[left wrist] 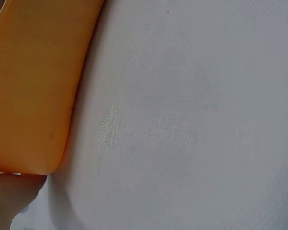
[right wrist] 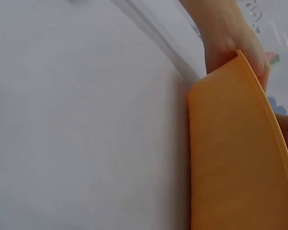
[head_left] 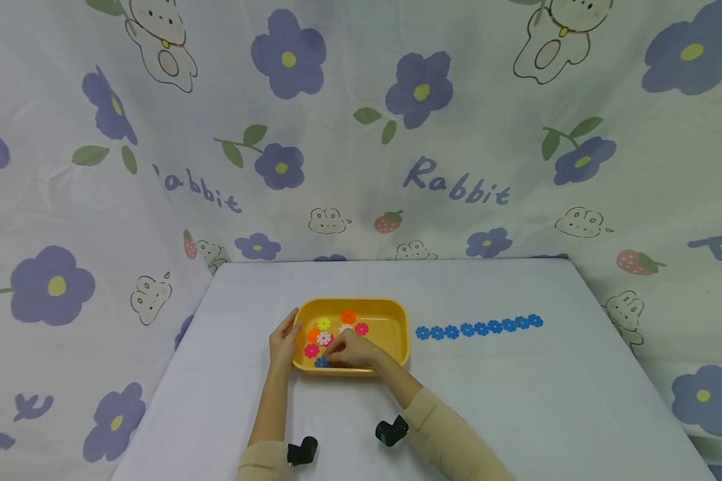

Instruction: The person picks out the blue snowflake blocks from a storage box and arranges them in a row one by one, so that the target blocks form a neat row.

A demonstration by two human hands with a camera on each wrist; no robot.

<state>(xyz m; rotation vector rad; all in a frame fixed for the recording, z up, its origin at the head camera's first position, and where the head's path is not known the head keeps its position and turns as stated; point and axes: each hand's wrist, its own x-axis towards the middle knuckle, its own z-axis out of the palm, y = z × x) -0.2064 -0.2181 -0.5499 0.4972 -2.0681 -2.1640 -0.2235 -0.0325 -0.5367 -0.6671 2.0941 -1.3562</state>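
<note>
Blue flower disc (head_left: 321,362) sits pinched in my right hand (head_left: 353,350) inside the yellow tray (head_left: 397,334); my left hand (head_left: 285,342) lies flat-fingered against its wall, with pink (head_left: 311,351), orange (head_left: 349,316) discs alongside and blue chain (head_left: 478,327) beside.

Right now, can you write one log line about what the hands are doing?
left hand: steadies yellow plastic tray | right hand: inside tray, at blue flower piece | table: row of blue flower pieces
</note>
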